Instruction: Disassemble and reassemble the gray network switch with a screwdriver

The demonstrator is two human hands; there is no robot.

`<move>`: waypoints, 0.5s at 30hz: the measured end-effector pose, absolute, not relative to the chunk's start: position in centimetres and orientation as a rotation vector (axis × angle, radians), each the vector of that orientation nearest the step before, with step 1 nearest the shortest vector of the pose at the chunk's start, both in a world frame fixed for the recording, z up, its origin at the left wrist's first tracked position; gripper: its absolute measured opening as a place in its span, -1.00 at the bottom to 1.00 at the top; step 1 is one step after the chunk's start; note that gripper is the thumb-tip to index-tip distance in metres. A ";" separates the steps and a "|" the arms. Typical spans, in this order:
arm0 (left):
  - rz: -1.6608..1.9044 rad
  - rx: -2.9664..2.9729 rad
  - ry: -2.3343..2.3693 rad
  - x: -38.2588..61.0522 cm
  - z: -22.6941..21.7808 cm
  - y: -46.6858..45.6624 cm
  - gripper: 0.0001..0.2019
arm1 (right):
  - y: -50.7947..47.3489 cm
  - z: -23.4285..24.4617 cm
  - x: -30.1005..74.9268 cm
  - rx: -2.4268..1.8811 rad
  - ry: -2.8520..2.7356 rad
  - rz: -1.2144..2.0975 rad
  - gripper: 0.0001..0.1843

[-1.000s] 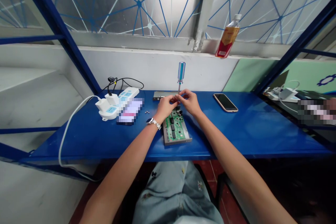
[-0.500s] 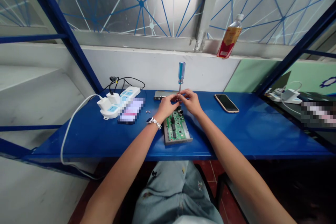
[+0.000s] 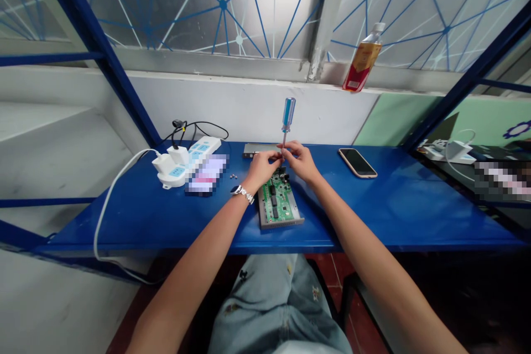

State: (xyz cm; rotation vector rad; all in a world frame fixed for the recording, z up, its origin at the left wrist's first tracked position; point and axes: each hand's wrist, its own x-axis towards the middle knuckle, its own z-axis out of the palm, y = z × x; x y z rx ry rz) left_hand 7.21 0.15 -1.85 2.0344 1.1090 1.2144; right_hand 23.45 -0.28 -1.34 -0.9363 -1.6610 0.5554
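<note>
A green circuit board in a grey metal tray (image 3: 279,207) lies on the blue bench (image 3: 373,204) in front of me. A screwdriver with a clear blue handle (image 3: 287,116) stands nearly upright over the board's far end. My right hand (image 3: 302,161) pinches the screwdriver's metal shaft low down. My left hand (image 3: 261,167), with a wristwatch, is curled beside it and its fingertips meet the shaft near the tip. The tip itself is hidden behind my fingers.
A white power strip with plugs (image 3: 182,163) and a few small screws (image 3: 232,176) lie to the left. A grey metal cover (image 3: 259,149) rests behind the board, a phone (image 3: 357,162) to the right. A bottle (image 3: 363,60) stands on the window ledge.
The screwdriver's handle has tilted slightly to the right. Both hands stay at the shaft over the board's far end, barely shifted.
</note>
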 end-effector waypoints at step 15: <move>1.300 1.957 1.156 7.7 -2.1 0.1 -0.91 | -0.1 -1.5 22.9 -1.012 -1.542 0.499 -0.71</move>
